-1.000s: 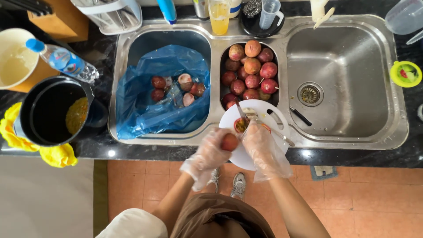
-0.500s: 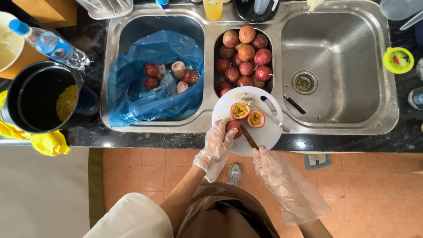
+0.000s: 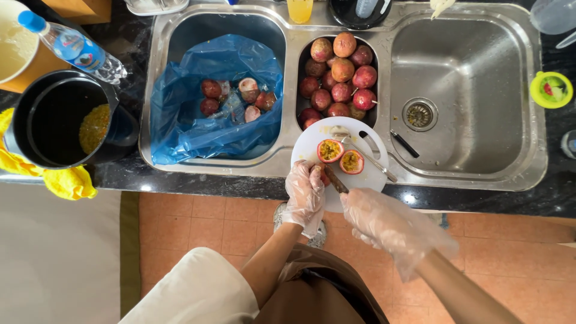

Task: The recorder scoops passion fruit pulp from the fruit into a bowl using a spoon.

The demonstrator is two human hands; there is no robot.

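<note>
A red passion fruit [image 3: 322,174] sits at the near edge of a white cutting board [image 3: 366,177] that bridges the front rim of the steel sink [image 3: 468,174], and the left hand [image 3: 306,195], in a clear plastic glove, has its grip closed around the fruit, holding it against the board. The right hand [image 3: 384,222], gloved the same way, has its grip closed on the handle of a knife [image 3: 336,179], whose dark blade lies against the held fruit. Just beyond on the board lie two cut halves [image 3: 340,156] with yellow pulp facing up, and a spoon [image 3: 366,153] rests beside them. Behind the board, the narrow middle basin is piled with whole passion fruits [image 3: 339,75]. The left basin holds a blue plastic bag [image 3: 204,126] with emptied shells [image 3: 234,96] in it. On the dark bench [image 3: 180,180] to the left stands a black pot [image 3: 57,120] with yellow pulp inside, a yellow cloth [image 3: 66,183] under it and a plastic water bottle [image 3: 72,48] behind.
</note>
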